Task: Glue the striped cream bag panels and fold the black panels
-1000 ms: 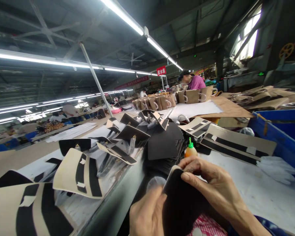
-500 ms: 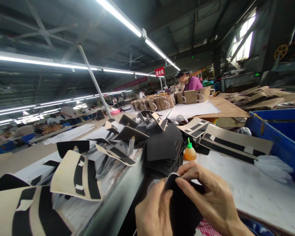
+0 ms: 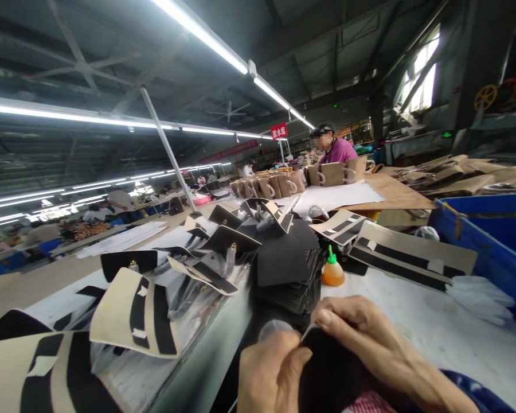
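Low in the view, a dark flat panel (image 3: pixel 329 367) with a thin pale edge is pinched between both my hands. My left hand (image 3: pixel 270 367) closes on its left edge, thumb on the near face. At the top corner, the thumb and fingers of my right hand (image 3: pixel 361 330) grip the edge. Much of the panel is in shadow. Just beyond my hands stands a squeeze bottle (image 3: pixel 333 273) of amber liquid with a green nozzle. Left of the bottle is a stack of black panels (image 3: pixel 284 261). A clear plastic piece (image 3: pixel 274 328) shows behind my left hand.
Beige flaps with black strips (image 3: pixel 131 310) and plastic wrapping lie along the left table. More striped flaps (image 3: pixel 413 252), white gloves (image 3: pixel 481 295) and a blue bin (image 3: pixel 490 246) are at right. Farther off, a person in purple (image 3: pixel 341 150) is behind a row of tan bags (image 3: pixel 266 184).
My right hand has rolled over the panel's top corner, its thumb moving up along the edge. My left fingers have curled in more tightly, and the panel has tilted.
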`<state>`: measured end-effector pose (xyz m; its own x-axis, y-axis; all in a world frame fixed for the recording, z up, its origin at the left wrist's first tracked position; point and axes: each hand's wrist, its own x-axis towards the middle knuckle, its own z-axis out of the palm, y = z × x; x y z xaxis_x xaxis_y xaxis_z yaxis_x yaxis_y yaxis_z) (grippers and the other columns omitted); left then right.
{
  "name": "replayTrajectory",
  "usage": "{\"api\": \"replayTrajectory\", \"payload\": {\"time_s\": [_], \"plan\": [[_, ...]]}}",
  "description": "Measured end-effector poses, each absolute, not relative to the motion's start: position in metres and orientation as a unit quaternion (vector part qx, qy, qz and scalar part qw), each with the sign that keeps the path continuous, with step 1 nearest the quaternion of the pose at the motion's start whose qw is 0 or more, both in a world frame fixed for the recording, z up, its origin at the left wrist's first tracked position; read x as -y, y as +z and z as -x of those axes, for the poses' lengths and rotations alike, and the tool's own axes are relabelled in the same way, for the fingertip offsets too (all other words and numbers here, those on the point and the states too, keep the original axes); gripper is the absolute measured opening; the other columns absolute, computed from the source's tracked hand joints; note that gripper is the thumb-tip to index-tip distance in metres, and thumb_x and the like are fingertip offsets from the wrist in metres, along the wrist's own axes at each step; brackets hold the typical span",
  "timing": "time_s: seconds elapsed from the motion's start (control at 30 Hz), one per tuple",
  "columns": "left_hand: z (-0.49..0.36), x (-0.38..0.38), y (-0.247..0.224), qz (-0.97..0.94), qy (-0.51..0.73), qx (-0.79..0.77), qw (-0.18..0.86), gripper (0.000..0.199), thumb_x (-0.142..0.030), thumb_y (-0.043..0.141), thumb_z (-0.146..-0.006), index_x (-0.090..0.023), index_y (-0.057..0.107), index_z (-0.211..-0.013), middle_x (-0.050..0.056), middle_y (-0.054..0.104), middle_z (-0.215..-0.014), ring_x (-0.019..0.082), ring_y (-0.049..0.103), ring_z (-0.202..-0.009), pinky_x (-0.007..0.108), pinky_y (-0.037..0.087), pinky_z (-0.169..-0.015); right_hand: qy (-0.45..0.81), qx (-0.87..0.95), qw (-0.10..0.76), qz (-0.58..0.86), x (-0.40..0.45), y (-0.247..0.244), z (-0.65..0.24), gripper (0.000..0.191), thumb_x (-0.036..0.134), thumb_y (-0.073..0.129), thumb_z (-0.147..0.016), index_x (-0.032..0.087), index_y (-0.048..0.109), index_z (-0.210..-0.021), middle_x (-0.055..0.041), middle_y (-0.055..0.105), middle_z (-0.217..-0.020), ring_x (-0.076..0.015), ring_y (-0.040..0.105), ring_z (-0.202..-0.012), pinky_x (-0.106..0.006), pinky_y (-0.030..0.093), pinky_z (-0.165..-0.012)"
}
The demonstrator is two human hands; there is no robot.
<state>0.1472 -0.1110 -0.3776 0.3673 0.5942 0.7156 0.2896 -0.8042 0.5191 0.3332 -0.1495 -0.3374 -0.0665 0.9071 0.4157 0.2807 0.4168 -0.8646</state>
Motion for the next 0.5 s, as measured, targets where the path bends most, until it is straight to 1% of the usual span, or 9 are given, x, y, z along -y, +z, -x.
{"api": "replayTrajectory", "payload": {"time_s": [0.03,0.1,0.17,0.2,0.27,0.33,0.4,0.43,0.5], "plan": [[-0.142,0.109,-0.375,-0.81,0.496,-0.256,0.181,0.03,-0.037,0.053,-0.099,-0.023,0.067,-0.077,-0.003,0.06,-0.058,0.01,0.057,-0.049,0.02,0.042,-0.052,0.353,0.674,0.494,0.421,0.149,-0.333,-0.339,0.047,0.053,0.046,-0.1,0.021,0.07,-0.075,-0.0026,0.069,-0.069,-0.0161,0.065,-0.061,-0.024,0.052,-0.058],[-0.135,0.105,-0.368,-0.783,0.52,-0.206,0.273,0.029,-0.043,0.057,-0.096,-0.024,0.068,-0.078,-0.003,0.061,-0.058,0.01,0.056,-0.05,0.02,0.043,-0.052,0.392,0.702,0.473,0.36,0.145,-0.33,-0.345,0.041,0.052,0.048,-0.099,0.023,0.076,-0.093,-0.006,0.076,-0.1,-0.0204,0.072,-0.092,-0.028,0.057,-0.082],[-0.135,0.102,-0.364,-0.73,0.534,-0.12,0.409,0.025,-0.044,0.059,-0.095,-0.026,0.07,-0.081,-0.004,0.065,-0.058,0.011,0.059,-0.051,0.02,0.045,-0.052,0.368,0.739,0.465,0.32,0.134,-0.335,-0.343,0.034,0.047,0.053,-0.099,0.025,0.072,-0.117,-0.0058,0.066,-0.132,-0.0214,0.06,-0.124,-0.032,0.046,-0.105],[-0.138,0.1,-0.363,-0.701,0.537,-0.06,0.466,0.023,-0.043,0.059,-0.095,-0.027,0.071,-0.084,-0.004,0.066,-0.058,0.012,0.061,-0.051,0.02,0.046,-0.05,0.37,0.751,0.453,0.306,0.128,-0.34,-0.338,0.036,0.045,0.055,-0.098,0.026,0.068,-0.125,-0.0053,0.062,-0.138,-0.021,0.055,-0.13,-0.032,0.043,-0.108],[-0.146,0.095,-0.362,-0.66,0.534,0.058,0.525,0.016,-0.036,0.06,-0.096,-0.027,0.072,-0.089,-0.003,0.068,-0.058,0.013,0.065,-0.055,0.019,0.048,-0.051,0.422,0.759,0.419,0.268,0.113,-0.355,-0.325,0.042,0.049,0.061,-0.094,0.024,0.066,-0.127,-0.0052,0.067,-0.128,-0.0214,0.061,-0.12,-0.029,0.048,-0.101],[-0.151,0.089,-0.363,-0.64,0.537,0.122,0.536,0.01,-0.029,0.063,-0.095,-0.025,0.072,-0.093,-0.002,0.07,-0.062,0.012,0.066,-0.061,0.019,0.05,-0.057,0.484,0.743,0.401,0.229,0.102,-0.369,-0.313,0.046,0.058,0.073,-0.08,0.02,0.072,-0.107,-0.0035,0.072,-0.103,-0.0205,0.067,-0.095,-0.025,0.052,-0.084],[-0.148,0.084,-0.363,-0.635,0.534,0.125,0.543,0.009,-0.025,0.064,-0.094,-0.023,0.073,-0.096,-0.001,0.074,-0.067,0.011,0.066,-0.066,0.019,0.051,-0.065,0.508,0.727,0.4,0.231,0.097,-0.377,-0.309,0.05,0.065,0.08,-0.068,0.018,0.069,-0.083,-0.0011,0.066,-0.084,-0.0174,0.061,-0.078,-0.025,0.049,-0.072],[-0.144,0.083,-0.362,-0.639,0.529,0.119,0.545,0.011,-0.025,0.063,-0.095,-0.024,0.073,-0.098,-0.001,0.076,-0.07,0.011,0.066,-0.069,0.02,0.052,-0.069,0.508,0.722,0.4,0.247,0.098,-0.378,-0.311,0.052,0.066,0.079,-0.067,0.018,0.065,-0.077,-0.0002,0.062,-0.079,-0.0158,0.056,-0.073,-0.026,0.046,-0.069],[-0.129,0.084,-0.359,-0.668,0.512,0.094,0.532,0.013,-0.029,0.062,-0.096,-0.027,0.075,-0.1,-0.001,0.08,-0.081,0.014,0.068,-0.082,0.023,0.054,-0.079,0.496,0.717,0.396,0.289,0.107,-0.372,-0.322,0.052,0.069,0.073,-0.074,0.018,0.059,-0.074,0.0013,0.054,-0.073,-0.014,0.049,-0.069,-0.026,0.041,-0.064]]}}
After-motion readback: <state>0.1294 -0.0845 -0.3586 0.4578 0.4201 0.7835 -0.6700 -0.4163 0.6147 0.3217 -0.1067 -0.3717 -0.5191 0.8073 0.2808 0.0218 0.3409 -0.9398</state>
